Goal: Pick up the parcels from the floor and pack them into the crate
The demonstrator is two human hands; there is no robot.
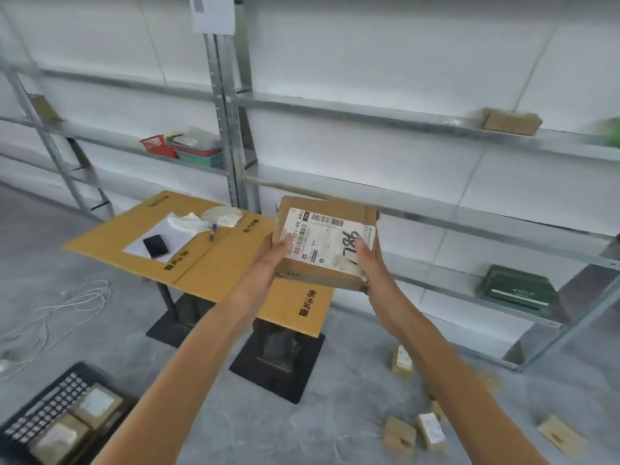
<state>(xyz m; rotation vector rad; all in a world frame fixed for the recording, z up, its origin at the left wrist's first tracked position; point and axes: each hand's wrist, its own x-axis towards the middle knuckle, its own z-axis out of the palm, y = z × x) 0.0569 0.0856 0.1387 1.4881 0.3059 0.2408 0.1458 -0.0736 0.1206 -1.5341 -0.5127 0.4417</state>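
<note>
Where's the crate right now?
In the head view, the black crate sits on the floor at the bottom left, below the left forearm, left of the cardboard-topped table, with parcels already inside.

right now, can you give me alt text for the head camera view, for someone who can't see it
Two bare hands, left hand and right hand, hold up a labelled cardboard parcel in front of metal shelving. A black crate at lower left already holds parcels, and small parcels lie on the grey floor at lower right.
</note>
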